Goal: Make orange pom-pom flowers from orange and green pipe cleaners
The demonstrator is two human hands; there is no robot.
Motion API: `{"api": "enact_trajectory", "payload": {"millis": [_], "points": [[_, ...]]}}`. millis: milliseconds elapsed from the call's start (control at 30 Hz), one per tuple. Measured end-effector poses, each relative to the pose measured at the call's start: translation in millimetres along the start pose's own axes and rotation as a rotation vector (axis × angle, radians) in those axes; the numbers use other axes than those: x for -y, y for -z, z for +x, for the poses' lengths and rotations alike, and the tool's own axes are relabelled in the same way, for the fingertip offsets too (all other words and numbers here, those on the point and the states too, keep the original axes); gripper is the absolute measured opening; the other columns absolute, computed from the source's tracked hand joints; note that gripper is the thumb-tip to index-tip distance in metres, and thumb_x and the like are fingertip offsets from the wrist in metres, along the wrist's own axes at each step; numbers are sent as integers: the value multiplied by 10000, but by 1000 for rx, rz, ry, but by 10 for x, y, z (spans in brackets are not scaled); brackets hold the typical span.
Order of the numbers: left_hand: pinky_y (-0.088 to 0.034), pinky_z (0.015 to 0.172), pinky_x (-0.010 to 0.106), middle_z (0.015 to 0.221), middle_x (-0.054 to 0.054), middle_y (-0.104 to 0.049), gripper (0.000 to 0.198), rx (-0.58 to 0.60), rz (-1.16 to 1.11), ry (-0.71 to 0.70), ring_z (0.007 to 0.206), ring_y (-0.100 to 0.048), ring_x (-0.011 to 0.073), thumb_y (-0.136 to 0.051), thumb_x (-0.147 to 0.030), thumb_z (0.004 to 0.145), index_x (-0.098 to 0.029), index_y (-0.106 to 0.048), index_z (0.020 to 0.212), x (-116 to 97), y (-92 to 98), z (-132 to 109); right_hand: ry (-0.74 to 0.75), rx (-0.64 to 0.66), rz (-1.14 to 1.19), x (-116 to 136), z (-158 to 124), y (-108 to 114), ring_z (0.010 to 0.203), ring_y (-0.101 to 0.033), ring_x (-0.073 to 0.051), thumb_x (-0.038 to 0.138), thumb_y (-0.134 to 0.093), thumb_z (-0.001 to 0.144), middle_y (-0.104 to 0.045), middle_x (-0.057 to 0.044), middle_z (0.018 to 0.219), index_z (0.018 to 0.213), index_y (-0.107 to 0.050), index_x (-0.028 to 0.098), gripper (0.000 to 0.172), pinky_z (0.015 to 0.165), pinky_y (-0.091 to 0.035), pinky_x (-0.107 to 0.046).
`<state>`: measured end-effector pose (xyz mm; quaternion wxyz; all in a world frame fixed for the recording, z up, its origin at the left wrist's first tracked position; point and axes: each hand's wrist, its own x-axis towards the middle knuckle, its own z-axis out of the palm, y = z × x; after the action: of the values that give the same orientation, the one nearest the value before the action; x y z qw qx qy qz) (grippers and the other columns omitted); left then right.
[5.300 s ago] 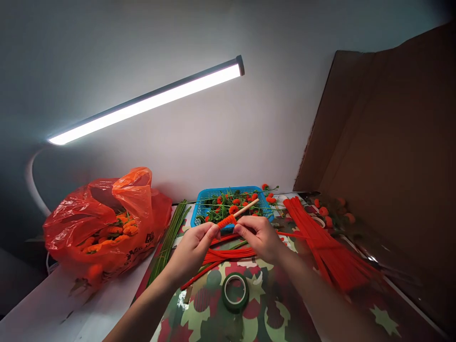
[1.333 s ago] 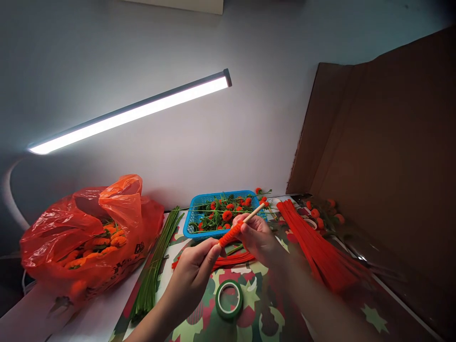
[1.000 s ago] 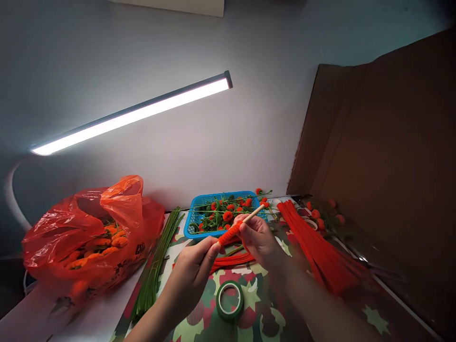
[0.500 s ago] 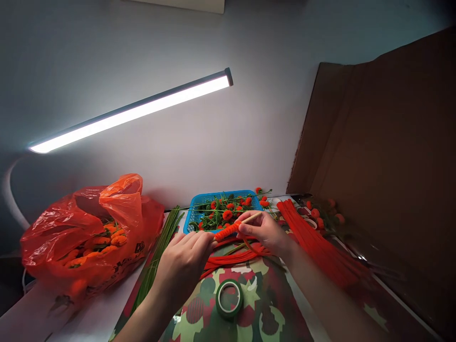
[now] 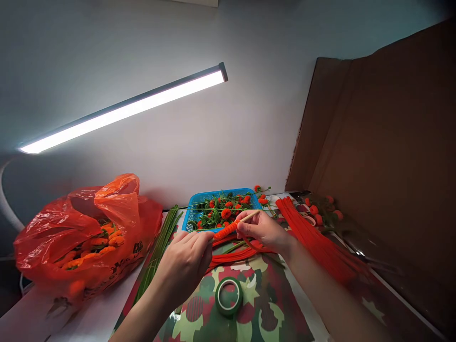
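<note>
My right hand [image 5: 261,229] is closed on a thin wooden stick [image 5: 249,216] that carries an orange pipe-cleaner coil [image 5: 225,231] wound round its near part. My left hand [image 5: 185,259] pinches the left end of that coil with its fingertips. Both hands hover over the camouflage-patterned mat [image 5: 249,313], just in front of the blue basket [image 5: 199,198]. Loose red pipe cleaners [image 5: 231,255] lie under the hands.
A roll of green tape [image 5: 228,297] lies on the mat near me. The blue basket holds green stems with orange pompoms. An orange plastic bag [image 5: 85,232] sits left, green stems [image 5: 156,247] beside it, a red pipe-cleaner bundle [image 5: 313,237] and brown cardboard [image 5: 374,156] right. A lamp bar [image 5: 124,109] hangs overhead.
The stick has tipped from steeply angled to flatter and lower. My left hand turned palm-down and closed on the coil's left end. The view shifted slightly.
</note>
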<state>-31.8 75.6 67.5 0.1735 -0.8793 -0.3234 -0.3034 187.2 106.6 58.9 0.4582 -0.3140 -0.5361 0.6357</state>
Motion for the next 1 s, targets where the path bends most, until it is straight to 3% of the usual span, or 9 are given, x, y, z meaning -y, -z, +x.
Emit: {"api": "enact_trajectory", "payload": {"millis": [567, 800, 1000], "points": [[-386, 577, 279, 672, 8, -643, 176, 3, 0, -6, 549, -590, 145, -338, -164, 958, -175, -494, 876, 27, -36, -14, 2, 59, -28, -14, 16, 14, 621, -571, -103, 461, -780, 668, -579, 36, 653, 796, -562, 165, 390, 690, -462, -268], [-406, 595, 282, 690, 0, -635, 138, 12, -70, 32, 574, -578, 146, -366, -167, 946, -181, -488, 881, 12, -14, -7, 109, 164, -165, -4, 14, -4, 638, -515, -116, 581, -631, 768, -542, 13, 665, 706, -567, 164, 427, 644, -421, -259], [-413, 576, 272, 686, -1, -638, 140, 4, -111, 77, 574, -561, 149, -373, -215, 947, -184, -497, 890, -28, 7, 4, 231, 119, -240, -12, -7, -36, 624, -440, -115, 586, -581, 808, -471, 23, 640, 627, -533, 176, 451, 619, -365, -252]]}}
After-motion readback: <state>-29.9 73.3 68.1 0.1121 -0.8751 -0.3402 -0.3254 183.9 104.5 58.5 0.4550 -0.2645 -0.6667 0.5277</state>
